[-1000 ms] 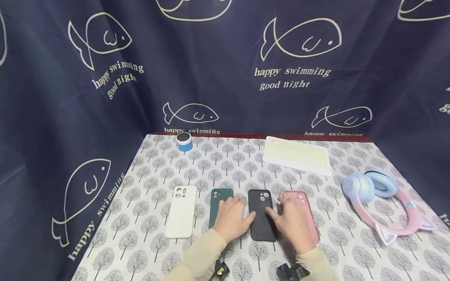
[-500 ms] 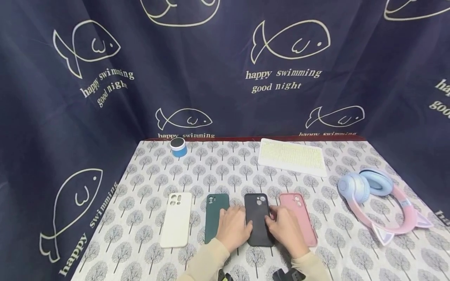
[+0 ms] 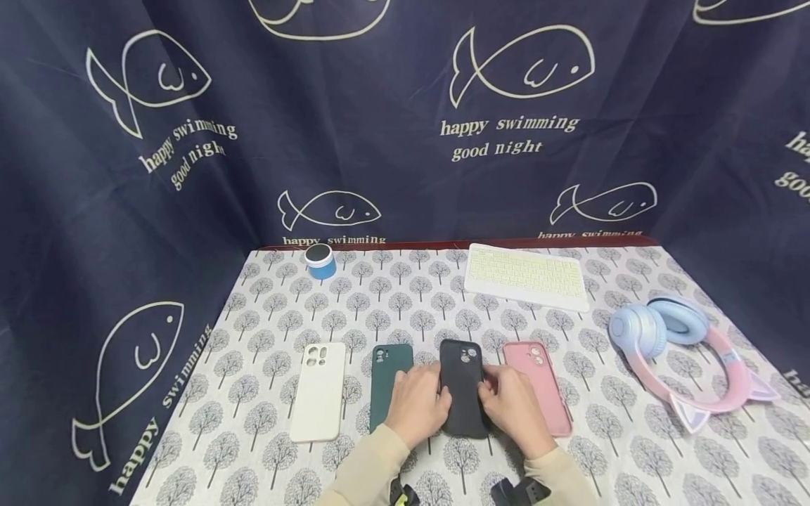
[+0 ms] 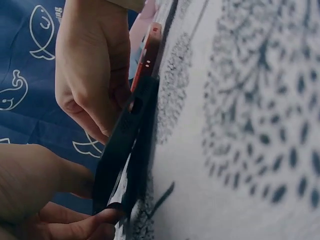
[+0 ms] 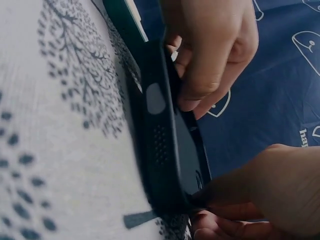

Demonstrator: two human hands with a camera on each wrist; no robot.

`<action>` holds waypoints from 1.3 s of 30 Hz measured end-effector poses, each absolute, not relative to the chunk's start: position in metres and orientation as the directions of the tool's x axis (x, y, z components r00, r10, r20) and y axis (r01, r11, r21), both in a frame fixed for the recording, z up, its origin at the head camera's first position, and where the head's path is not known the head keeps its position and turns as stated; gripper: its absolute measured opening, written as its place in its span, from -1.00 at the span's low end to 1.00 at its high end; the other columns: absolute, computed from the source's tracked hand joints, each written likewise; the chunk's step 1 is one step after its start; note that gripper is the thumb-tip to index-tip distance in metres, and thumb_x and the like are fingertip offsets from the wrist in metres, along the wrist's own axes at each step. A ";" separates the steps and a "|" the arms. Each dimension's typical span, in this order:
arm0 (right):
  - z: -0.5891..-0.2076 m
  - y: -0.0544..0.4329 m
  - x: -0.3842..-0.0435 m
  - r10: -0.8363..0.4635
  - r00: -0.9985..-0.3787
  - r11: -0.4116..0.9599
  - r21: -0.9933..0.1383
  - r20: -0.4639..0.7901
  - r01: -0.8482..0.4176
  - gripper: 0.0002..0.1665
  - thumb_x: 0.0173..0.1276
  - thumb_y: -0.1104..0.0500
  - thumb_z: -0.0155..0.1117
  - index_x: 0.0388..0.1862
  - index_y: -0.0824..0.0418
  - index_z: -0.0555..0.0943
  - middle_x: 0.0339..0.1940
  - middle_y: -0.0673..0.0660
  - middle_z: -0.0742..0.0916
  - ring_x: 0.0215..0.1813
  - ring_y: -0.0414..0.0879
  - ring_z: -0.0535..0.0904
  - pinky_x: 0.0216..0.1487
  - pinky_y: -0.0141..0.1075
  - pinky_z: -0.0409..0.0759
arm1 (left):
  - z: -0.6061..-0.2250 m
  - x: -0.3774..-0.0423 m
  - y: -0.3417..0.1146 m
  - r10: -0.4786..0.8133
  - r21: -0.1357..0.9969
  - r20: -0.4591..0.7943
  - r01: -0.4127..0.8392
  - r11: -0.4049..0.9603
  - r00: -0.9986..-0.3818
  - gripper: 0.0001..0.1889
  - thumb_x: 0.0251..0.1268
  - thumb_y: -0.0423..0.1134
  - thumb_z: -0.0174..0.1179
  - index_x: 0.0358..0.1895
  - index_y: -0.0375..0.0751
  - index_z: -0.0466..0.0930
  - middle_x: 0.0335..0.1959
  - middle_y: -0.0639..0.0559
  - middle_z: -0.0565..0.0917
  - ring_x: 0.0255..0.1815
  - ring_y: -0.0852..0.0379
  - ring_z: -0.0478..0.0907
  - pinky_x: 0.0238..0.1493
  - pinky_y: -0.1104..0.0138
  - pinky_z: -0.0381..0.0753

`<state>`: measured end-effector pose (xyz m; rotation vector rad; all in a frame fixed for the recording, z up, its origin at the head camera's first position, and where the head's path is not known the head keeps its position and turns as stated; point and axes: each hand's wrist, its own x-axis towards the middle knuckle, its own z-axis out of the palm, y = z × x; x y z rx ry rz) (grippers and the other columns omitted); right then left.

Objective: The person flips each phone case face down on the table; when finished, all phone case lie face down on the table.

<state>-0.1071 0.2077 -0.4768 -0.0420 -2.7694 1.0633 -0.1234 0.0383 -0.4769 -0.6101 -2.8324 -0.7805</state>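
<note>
A black phone case (image 3: 463, 386) lies between the hands, hollow side up, with camera holes at its far right corner. My left hand (image 3: 415, 399) pinches its left edge. My right hand (image 3: 511, 404) grips the right edge. In the left wrist view, the case (image 4: 120, 135) is tilted, with a gap between it and the cloth; the left thumb lies on top and the fingers reach beneath. The right wrist view shows the right hand (image 5: 260, 187) holding the rim by thumb and fingers. A green phone case (image 3: 387, 383) lies partly behind the left hand, a pink phone case (image 3: 538, 383) beside the right.
A white phone case (image 3: 318, 393) lies at the left. Farther back stand a blue-and-white small cylinder (image 3: 320, 263) and a white keyboard (image 3: 526, 277). Pink-and-blue cat-ear headphones (image 3: 690, 358) lie at the right. A dark blue curtain (image 3: 405, 126) hangs behind the table.
Both hands have closed in on the black case's edges and now hold it; it has tilted slightly off the cloth. The head view has also shifted. The other cases stay where they were.
</note>
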 end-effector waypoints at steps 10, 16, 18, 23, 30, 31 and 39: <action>-0.476 0.203 -0.107 0.083 -0.979 0.718 -0.693 0.188 -0.072 -0.68 0.16 0.43 0.34 -0.07 0.53 0.65 -0.51 0.05 0.63 -0.47 -0.17 0.48 -0.44 -0.34 0.52 | -0.462 -0.119 0.036 0.295 0.496 0.356 0.447 0.745 -0.887 -0.57 0.18 -0.24 0.26 0.09 -0.42 0.62 -0.33 -0.01 0.72 -0.28 0.09 0.62 -0.28 0.32 0.35; -0.476 0.201 -0.108 0.080 -0.984 0.689 -0.722 0.160 -0.062 -0.69 0.14 0.44 0.36 -0.10 0.51 0.67 -0.52 0.04 0.64 -0.46 -0.18 0.50 -0.42 -0.36 0.55 | -0.454 -0.115 0.036 0.301 0.539 0.375 0.470 0.699 -0.877 -0.57 0.16 -0.24 0.30 0.08 -0.41 0.62 -0.58 0.26 0.51 -0.56 0.33 0.38 -0.33 0.38 0.31; -0.476 0.200 -0.108 0.074 -0.986 0.682 -0.729 0.149 -0.059 -0.69 0.14 0.44 0.37 -0.10 0.52 0.67 -0.51 0.04 0.65 -0.45 -0.18 0.51 -0.41 -0.37 0.55 | -0.452 -0.114 0.036 0.309 0.542 0.378 0.479 0.691 -0.873 -0.56 0.16 -0.24 0.30 0.08 -0.43 0.62 -0.57 0.26 0.52 -0.59 0.37 0.31 -0.34 0.40 0.30; -0.478 0.198 -0.108 0.061 -0.989 0.670 -0.740 0.131 -0.057 -0.70 0.15 0.45 0.34 -0.10 0.52 0.67 -0.51 0.04 0.66 -0.44 -0.18 0.52 -0.39 -0.37 0.56 | -0.448 -0.111 0.037 0.325 0.531 0.396 0.503 0.682 -0.859 -0.55 0.15 -0.23 0.31 0.08 -0.42 0.62 -0.54 0.25 0.55 -0.59 0.40 0.29 -0.34 0.42 0.29; -0.482 0.195 -0.107 0.042 -0.992 0.643 -0.763 0.117 -0.063 -0.68 0.15 0.47 0.29 -0.08 0.54 0.65 -0.48 0.06 0.67 -0.43 -0.17 0.53 -0.38 -0.37 0.57 | -0.447 -0.110 0.040 0.333 0.556 0.398 0.514 0.653 -0.855 -0.54 0.14 -0.20 0.34 0.11 -0.36 0.63 -0.49 0.27 0.58 -0.58 0.43 0.26 -0.33 0.44 0.27; -0.482 0.195 -0.107 0.041 -0.992 0.646 -0.760 0.118 -0.064 -0.68 0.13 0.48 0.28 -0.08 0.54 0.65 -0.48 0.06 0.67 -0.43 -0.18 0.53 -0.38 -0.37 0.57 | -0.447 -0.110 0.040 0.337 0.560 0.396 0.515 0.649 -0.854 -0.53 0.14 -0.19 0.34 0.11 -0.36 0.63 -0.49 0.28 0.58 -0.58 0.43 0.25 -0.32 0.44 0.28; -0.483 0.191 -0.107 0.039 -0.992 0.664 -0.745 0.121 -0.065 -0.70 0.06 0.46 0.30 -0.15 0.46 0.69 -0.47 0.12 0.69 -0.42 -0.18 0.54 -0.33 -0.33 0.58 | -0.449 -0.107 0.043 0.328 0.556 0.415 0.522 0.646 -0.849 -0.54 0.17 -0.17 0.32 0.09 -0.37 0.64 -0.50 0.24 0.56 -0.54 0.37 0.31 -0.29 0.39 0.36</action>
